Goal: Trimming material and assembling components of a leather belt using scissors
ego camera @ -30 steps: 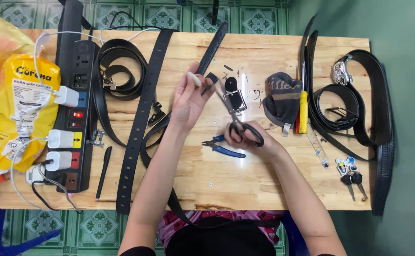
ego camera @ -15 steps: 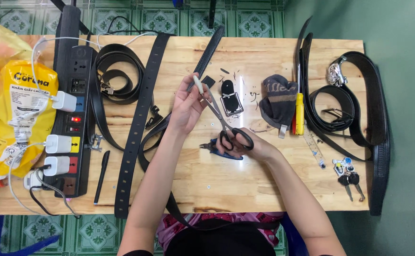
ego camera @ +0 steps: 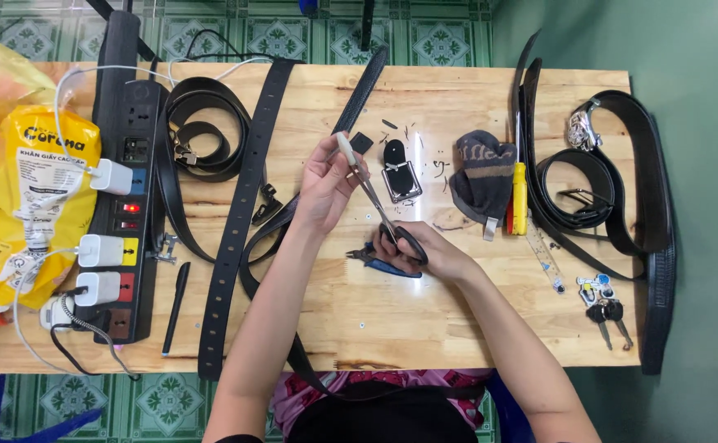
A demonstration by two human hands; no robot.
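The right hand (ego camera: 424,250) grips black-handled steel scissors (ego camera: 379,209). The left hand (ego camera: 326,184), above-left, pinches a small pale strip (ego camera: 346,151) at the blade tips.

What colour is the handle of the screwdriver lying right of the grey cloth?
Yellow. The screwdriver lies beside the grey cloth; the head view shows it best.

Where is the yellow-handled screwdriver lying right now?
In the head view, the yellow-handled screwdriver lies on the right part of the wooden table, between the dark folded cloth and the coiled black belt.
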